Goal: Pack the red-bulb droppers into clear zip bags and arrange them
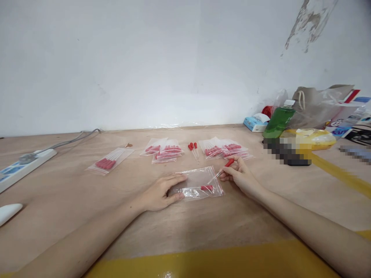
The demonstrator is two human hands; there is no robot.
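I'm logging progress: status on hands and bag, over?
Left hand resting on clear bag. Right hand holding red-topped dropper at bag's right end. Another dropper inside. Nothing seen blocking.

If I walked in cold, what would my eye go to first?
Likely the red-topped dropper in the right hand, its stem at the right end of a clear bag under the left hand. Just behind, packed bags flank three loose droppers. Far right, a green bottle stands out.
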